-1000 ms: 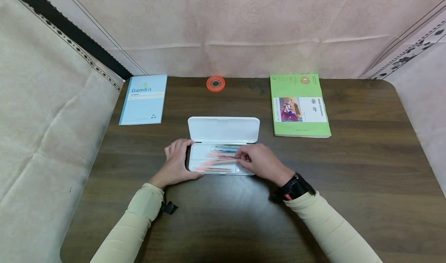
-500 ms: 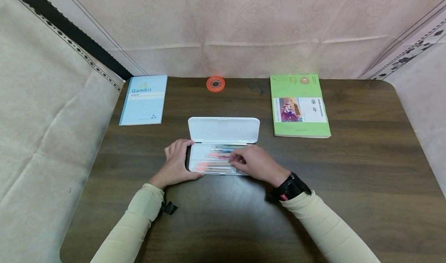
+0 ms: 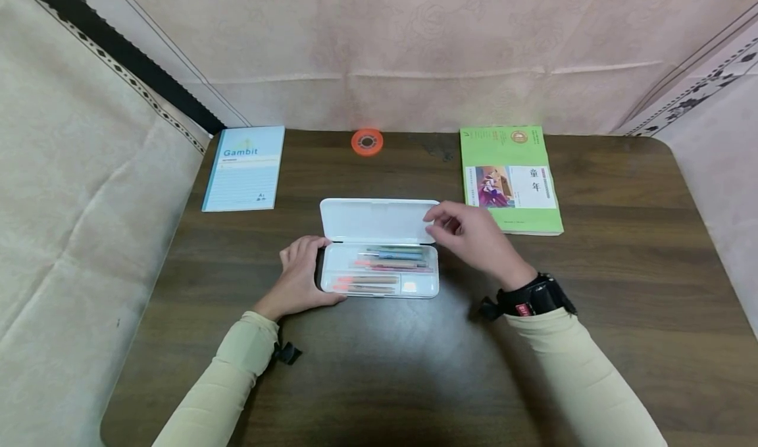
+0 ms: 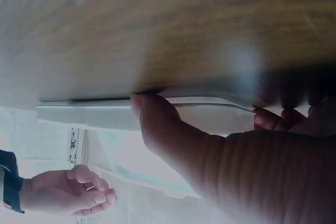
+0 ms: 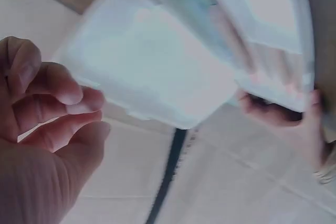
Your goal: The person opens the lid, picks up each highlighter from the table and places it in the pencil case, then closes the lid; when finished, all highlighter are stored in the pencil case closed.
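A white pencil case (image 3: 337, 259) lies with its lid (image 3: 380, 220) raised at the back. Pens (image 3: 395, 256) and pencils (image 3: 367, 284) lie lengthwise inside, with a small white block (image 3: 408, 287) in the front right compartment. My left hand (image 3: 301, 276) grips the case's left end, thumb along the front edge and fingers around the back corner. In the left wrist view the thumb (image 4: 165, 129) presses against the case's side. Beside the lid's right edge hovers my right hand (image 3: 474, 236), its fingers loosely bent and nothing between them, as the right wrist view also shows.
A blue notebook (image 3: 245, 170) lies at the back left of the brown wooden table (image 3: 379, 381). An orange-red ring-shaped item (image 3: 367, 142) sits at the back middle. The green book (image 3: 509, 220) is at the right, partly overlapped by my right hand. Pale cloth (image 3: 414, 52) hangs behind.
My right hand has left the pencils, first shifting slightly left, then lifting back and right to the lid's edge, uncovering the front right compartment. My left hand stays on the pencil case.
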Demonstrator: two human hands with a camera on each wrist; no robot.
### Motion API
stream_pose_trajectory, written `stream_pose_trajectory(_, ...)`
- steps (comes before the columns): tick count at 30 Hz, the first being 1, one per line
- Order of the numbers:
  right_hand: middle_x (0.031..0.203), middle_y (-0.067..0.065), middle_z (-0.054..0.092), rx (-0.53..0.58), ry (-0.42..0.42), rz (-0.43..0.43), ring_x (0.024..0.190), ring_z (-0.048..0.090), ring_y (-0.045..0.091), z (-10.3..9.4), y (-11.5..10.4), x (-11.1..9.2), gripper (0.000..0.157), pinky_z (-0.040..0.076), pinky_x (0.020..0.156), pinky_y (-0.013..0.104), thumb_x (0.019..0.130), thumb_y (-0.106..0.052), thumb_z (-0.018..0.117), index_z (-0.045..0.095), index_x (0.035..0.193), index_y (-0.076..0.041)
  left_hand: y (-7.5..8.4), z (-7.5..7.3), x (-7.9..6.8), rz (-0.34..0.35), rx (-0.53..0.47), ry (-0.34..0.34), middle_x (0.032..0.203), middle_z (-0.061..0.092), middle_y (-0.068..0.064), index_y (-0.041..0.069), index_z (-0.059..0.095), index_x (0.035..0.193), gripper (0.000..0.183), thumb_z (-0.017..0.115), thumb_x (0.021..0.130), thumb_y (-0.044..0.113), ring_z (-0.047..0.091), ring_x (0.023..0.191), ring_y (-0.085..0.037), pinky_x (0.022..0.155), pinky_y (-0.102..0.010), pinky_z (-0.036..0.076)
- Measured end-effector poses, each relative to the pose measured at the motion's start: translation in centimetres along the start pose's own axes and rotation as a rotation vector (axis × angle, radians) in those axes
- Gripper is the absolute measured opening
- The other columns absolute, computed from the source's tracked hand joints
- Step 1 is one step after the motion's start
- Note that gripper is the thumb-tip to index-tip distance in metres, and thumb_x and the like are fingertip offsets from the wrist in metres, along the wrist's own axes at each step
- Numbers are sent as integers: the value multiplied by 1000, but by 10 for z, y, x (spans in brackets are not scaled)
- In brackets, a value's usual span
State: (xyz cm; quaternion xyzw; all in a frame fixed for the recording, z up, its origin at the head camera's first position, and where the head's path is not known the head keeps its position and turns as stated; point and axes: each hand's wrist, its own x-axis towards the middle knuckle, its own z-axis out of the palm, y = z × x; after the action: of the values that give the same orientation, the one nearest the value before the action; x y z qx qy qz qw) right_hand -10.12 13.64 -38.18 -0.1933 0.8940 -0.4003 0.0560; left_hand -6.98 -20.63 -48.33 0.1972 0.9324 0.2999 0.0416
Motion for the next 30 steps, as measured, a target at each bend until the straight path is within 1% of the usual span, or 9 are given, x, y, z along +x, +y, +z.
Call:
stream_pose_trajectory(2,88,2,68,12,47,25,77,57,16,-7,3,4,15,48,68,27,94,-19,67,69,107,-11,0,-1,0,-4,3,-5,138,39,-19,6,39,137,99,89,62,47,28,129,-38,96,-54,17)
stream_pose_trajectory(5,90,3,66,39,92,82,80,55,18,-13,8,10,15,45,68,27,95,-21,66,69,106,-13,1,-2,0,-10,2,-13,139,39,-20,6,38,138,99,88,63,46,28,130,-38,96,-54,17)
stream_pose_trajectory(7,92,4,66,53,103,119,83,54,19,-14,13,14,15,44,68,28,95,-23,66,69,107,-14,2,-2,0,-13,-4,-16,140,39,-20,5,39,138,99,88,63,46,28,131,-39,97,-54,17)
stream_pose_trajectory(11,95,5,66,48,107,160,86,53,21,-14,20,20,18,44,67,31,97,-28,63,69,107,-14,3,-3,-1,-20,-10,-22,140,39,-19,5,39,138,98,88,64,46,28,131,-38,97,-54,17)
stream_pose_trajectory(15,98,7,65,56,92,203,88,52,23,-10,23,25,24,44,69,33,99,-32,60,69,109,-13,3,-3,-1,-16,-8,-18,139,40,-19,6,40,138,97,88,64,46,30,131,-37,97,-54,17)
stream_pose_trajectory(18,102,8,66,72,58,239,89,52,25,-7,24,26,27,45,72,33,100,-33,58,68,113,-12,4,-2,-2,-15,-7,-15,138,40,-19,6,40,137,97,89,64,46,30,130,-36,97,-54,17)
stream_pose_trajectory(20,105,9,67,75,39,247,89,53,25,-6,24,26,28,46,73,34,100,-33,57,68,115,-12,4,-2,-2,-11,-5,-10,138,40,-19,5,40,137,96,89,64,45,30,130,-37,97,-54,18)
stream_pose_trajectory(25,102,10,67,79,17,245,87,53,25,-6,23,21,31,45,71,34,100,-38,56,68,114,-14,3,-1,-1,-14,-17,7,138,41,-19,5,40,137,98,90,63,44,29,130,-38,96,-54,17)
stream_pose_trajectory(30,97,14,66,85,-41,210,83,53,24,-7,22,12,32,44,69,34,99,-43,55,68,112,-17,1,1,-2,-17,-41,30,136,42,-16,5,39,137,101,91,60,44,28,131,-37,97,-53,16)
